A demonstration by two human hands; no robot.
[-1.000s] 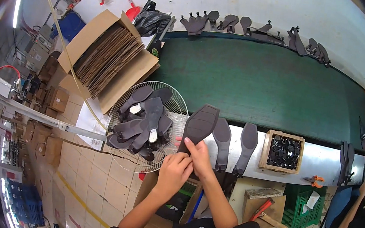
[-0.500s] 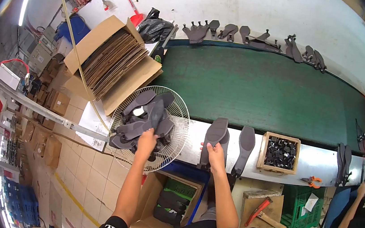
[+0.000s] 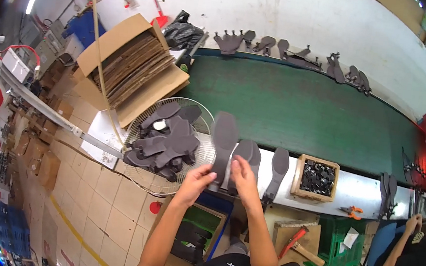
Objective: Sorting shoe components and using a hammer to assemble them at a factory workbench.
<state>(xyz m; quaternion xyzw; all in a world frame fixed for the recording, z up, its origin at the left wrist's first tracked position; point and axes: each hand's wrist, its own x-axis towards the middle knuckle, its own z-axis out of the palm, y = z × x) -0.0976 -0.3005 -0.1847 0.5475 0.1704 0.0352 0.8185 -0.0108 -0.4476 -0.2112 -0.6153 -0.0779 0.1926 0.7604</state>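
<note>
A dark grey high-heel shoe sole (image 3: 225, 133) stands tilted up in my left hand (image 3: 197, 183), its broad toe end over the edge of the green conveyor belt (image 3: 300, 109). Close beside it, my right hand (image 3: 244, 178) is closed on a second grey sole (image 3: 243, 150) at the metal ledge. Another sole peeks out behind that one. To the right a single sole (image 3: 280, 162) lies on the ledge, heel toward me. On my left, the round white wire basket (image 3: 206, 156) holds a heap of similar soles (image 3: 174, 142).
Right along the ledge sit a wooden box (image 3: 297, 187) of small black pieces, orange-handled pliers (image 3: 353, 212) and more soles (image 3: 388, 192). A cardboard box (image 3: 130, 31) stands behind the basket. Below are an open carton (image 3: 159, 232), a hammer (image 3: 309, 254) and a green crate (image 3: 327, 264). Another person's hand (image 3: 413, 223) shows far right.
My left hand has lifted a sole out of the basket and carried it right, beside my right hand. My right hand stays at its sole. The whole view has shifted slightly.
</note>
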